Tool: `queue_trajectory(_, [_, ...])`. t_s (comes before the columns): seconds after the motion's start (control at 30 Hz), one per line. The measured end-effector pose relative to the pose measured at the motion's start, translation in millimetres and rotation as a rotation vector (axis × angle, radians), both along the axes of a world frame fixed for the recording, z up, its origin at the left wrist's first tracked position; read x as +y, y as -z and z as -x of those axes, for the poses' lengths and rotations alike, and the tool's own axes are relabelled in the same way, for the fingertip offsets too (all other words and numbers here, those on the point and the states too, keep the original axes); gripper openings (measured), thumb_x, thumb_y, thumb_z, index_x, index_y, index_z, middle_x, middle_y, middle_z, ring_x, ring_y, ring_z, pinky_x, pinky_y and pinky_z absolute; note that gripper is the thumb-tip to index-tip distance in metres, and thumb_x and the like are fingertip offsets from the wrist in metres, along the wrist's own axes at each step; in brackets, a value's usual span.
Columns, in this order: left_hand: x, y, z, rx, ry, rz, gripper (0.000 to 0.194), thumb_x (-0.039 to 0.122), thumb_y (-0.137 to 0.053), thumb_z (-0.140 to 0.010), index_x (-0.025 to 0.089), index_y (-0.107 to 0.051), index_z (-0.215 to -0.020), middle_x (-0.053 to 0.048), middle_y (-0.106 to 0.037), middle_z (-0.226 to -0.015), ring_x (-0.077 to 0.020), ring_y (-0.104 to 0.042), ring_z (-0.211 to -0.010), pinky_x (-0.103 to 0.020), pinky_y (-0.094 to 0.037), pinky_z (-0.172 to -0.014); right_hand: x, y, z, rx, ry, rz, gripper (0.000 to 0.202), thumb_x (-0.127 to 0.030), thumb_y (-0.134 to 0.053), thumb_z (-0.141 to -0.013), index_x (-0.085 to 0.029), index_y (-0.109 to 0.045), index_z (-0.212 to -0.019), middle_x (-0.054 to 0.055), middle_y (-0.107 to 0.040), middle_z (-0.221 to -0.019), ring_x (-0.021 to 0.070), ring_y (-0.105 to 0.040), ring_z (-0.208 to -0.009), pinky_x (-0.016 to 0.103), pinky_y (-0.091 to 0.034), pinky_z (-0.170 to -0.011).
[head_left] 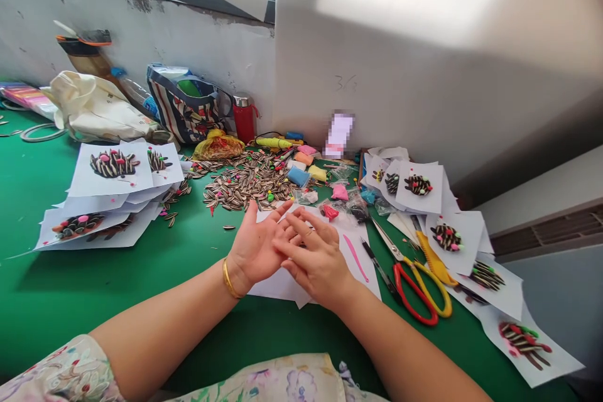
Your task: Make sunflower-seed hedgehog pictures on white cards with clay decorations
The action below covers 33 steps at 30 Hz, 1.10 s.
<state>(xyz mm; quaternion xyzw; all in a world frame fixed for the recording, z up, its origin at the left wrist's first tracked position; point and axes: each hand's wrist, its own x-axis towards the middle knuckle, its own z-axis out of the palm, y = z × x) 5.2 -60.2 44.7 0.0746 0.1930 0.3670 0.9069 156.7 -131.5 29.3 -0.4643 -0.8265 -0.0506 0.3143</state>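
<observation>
Palm up, my left hand (258, 248) is held over white paper (277, 286), its fingers stretched out. Across those fingers lies my right hand (319, 264), palm down with its fingers extended and slightly apart. Whether anything small sits between the two hands is hidden. On the paper to the right of my hands rests a thin pink strip (356, 257). A black pen (379, 269) lies along the paper's right side. Beyond my fingers are a small bag of red clay (329, 211) and a pink clay lump (340, 191).
Striped sunflower seeds (247, 179) lie heaped behind my hands, near blue clay (298, 176) and yellow clay (317, 173). Scissors (421, 292) and a yellow utility knife (433, 257) lie right. Seed-decorated cards (127, 188) stack left, more cards (464, 251) right. A red flask (244, 120) stands behind.
</observation>
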Motion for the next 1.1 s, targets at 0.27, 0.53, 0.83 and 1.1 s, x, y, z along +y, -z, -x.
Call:
queue_trajectory(0.27, [-8.9, -1.1, -4.4, 0.0, 0.07, -0.011, 0.066, 0.071, -0.032, -0.09, 0.018, -0.059, -0.119, -0.015, -0.063, -0.121, -0.0249, -0.063, -0.107, -0.04, -0.053, -0.089, 2.3, 0.0, 2.9, 0.179, -0.078, 0.037, 0.012, -0.031, -0.059, -0.092, -0.027, -0.069, -0.088, 0.002, -0.07, -0.116, 0.0228, -0.055, -0.119, 0.042, -0.044, -0.099])
queue_trajectory(0.53, [8.2, 7.2, -2.4, 0.423, -0.133, -0.501, 0.036, 0.05, -0.063, -0.086, 0.016, -0.07, -0.098, -0.01, -0.068, -0.099, -0.0213, -0.062, -0.098, -0.032, -0.049, -0.089, 17.0, -2.4, -41.4, 0.379, 0.104, 0.081, 0.016, -0.028, -0.058, -0.092, -0.024, -0.065, -0.106, 0.004, -0.072, -0.091, 0.0219, -0.064, -0.092, 0.041, -0.048, -0.088])
queue_trajectory(0.83, [31.9, 23.8, 18.6, 1.21, 0.089, -1.5, 0.06, 0.038, -0.087, -0.059, 0.024, -0.069, -0.115, -0.01, -0.063, -0.125, -0.0331, -0.05, -0.122, -0.041, -0.035, -0.108, 26.7, -11.6, -80.2, 0.36, 0.329, 0.445, 0.013, -0.034, -0.062, -0.086, -0.025, -0.072, -0.089, 0.002, -0.073, -0.097, 0.0221, -0.064, -0.092, 0.034, -0.047, -0.078])
queue_trajectory(1.1, [32.7, 28.8, 16.6, 1.472, 0.369, -1.858, 0.077, 0.043, -0.084, -0.061, 0.019, -0.058, -0.13, -0.013, -0.058, -0.133, -0.0337, -0.05, -0.125, -0.045, -0.04, -0.106, 27.0, -9.4, -73.7, 0.204, 0.309, 0.679, 0.008, -0.025, -0.063, -0.083, -0.026, -0.07, -0.088, -0.001, -0.072, -0.093, 0.0181, -0.063, -0.083, 0.029, -0.043, -0.07])
